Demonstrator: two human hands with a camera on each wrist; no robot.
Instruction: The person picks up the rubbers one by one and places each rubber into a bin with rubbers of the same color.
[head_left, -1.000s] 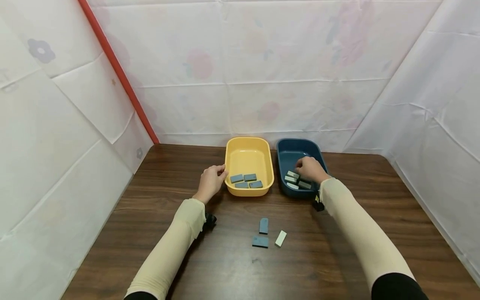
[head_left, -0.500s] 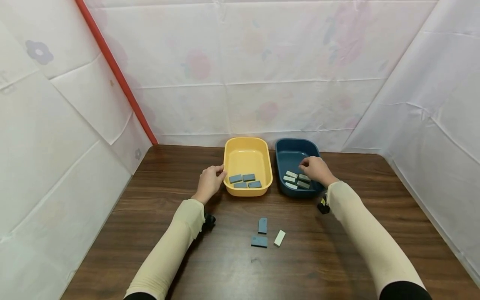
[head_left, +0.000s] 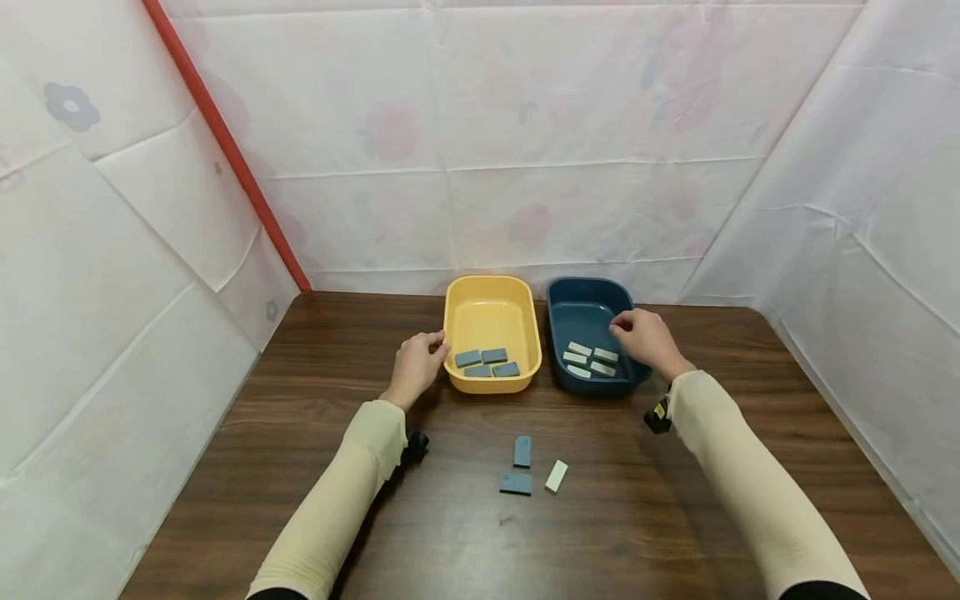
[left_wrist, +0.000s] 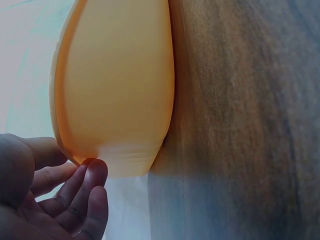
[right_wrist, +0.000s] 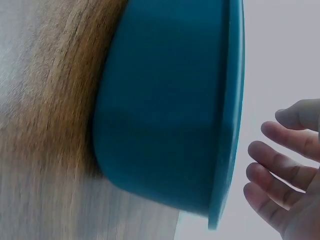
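My left hand (head_left: 414,367) pinches the left rim of a yellow plastic basin (head_left: 491,318); the left wrist view shows thumb and fingers at the rim of the basin (left_wrist: 117,75). Several flat grey-blue blocks (head_left: 493,356) lie inside, at its near end. Over the right rim of a dark blue basin (head_left: 585,315) hovers my right hand (head_left: 651,340), holding nothing. Its fingers (right_wrist: 272,182) are loosely bent and apart from the blue wall in the right wrist view. Several pale narrow blocks (head_left: 575,358) lie at that basin's near end.
In front of the basins, on the brown wooden table (head_left: 337,358), lie an upright-turned grey-blue block (head_left: 522,451), a crosswise grey-blue block (head_left: 516,483) and a slanted pale block (head_left: 557,477). White patterned sheets (head_left: 487,125) wall the table's back and sides.
My right hand has lifted back and to the right from the pale blocks, uncovering them in the blue basin. The left hand keeps its hold on the yellow rim.
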